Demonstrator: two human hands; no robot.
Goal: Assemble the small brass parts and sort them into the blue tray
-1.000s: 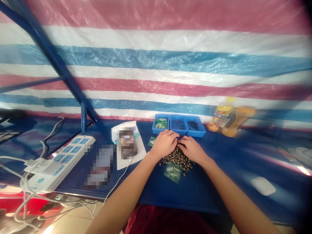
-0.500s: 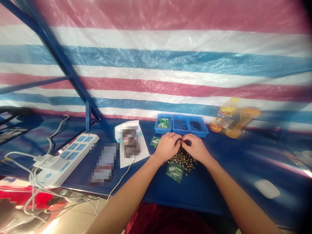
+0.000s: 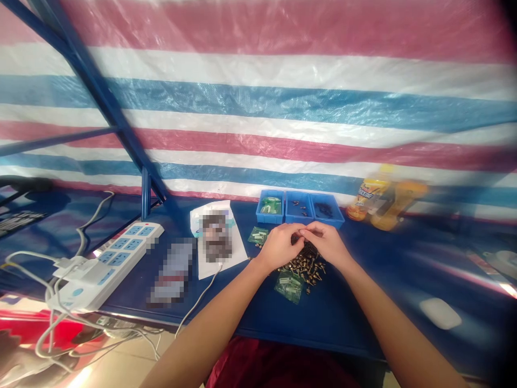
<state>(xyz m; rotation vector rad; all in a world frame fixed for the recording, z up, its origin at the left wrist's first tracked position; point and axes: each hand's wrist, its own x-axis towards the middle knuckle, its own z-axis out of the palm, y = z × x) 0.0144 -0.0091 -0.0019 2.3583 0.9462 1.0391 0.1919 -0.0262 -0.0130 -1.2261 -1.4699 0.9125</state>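
Note:
My left hand (image 3: 281,245) and my right hand (image 3: 324,242) meet fingertip to fingertip above a pile of small brass-coloured screw-like parts (image 3: 305,267) on the blue table. Both are closed in a pinch; whatever lies between the fingers is too small to make out. Dark pieces show partly under the hands. In front of the pile lies a clear green-tinted bag (image 3: 289,285) with pale pieces inside. A similar small bag (image 3: 257,235) rests left of my left hand. Just beyond the hands stand three joined blue bins (image 3: 299,205), holding green bags, a few small parts and dark pieces.
Two drink bottles (image 3: 369,194) stand right of the bins. A white rounded case (image 3: 440,313) lies at the right. On the left are a white power strip (image 3: 117,258) with cables, a blurred-out flat item (image 3: 172,272) and a white sheet (image 3: 238,253). A striped tarp (image 3: 258,108) hangs behind.
My fingertips have shifted slightly and press closer together, with the right fingers now over the left ones. The pile, bags and bins look the same.

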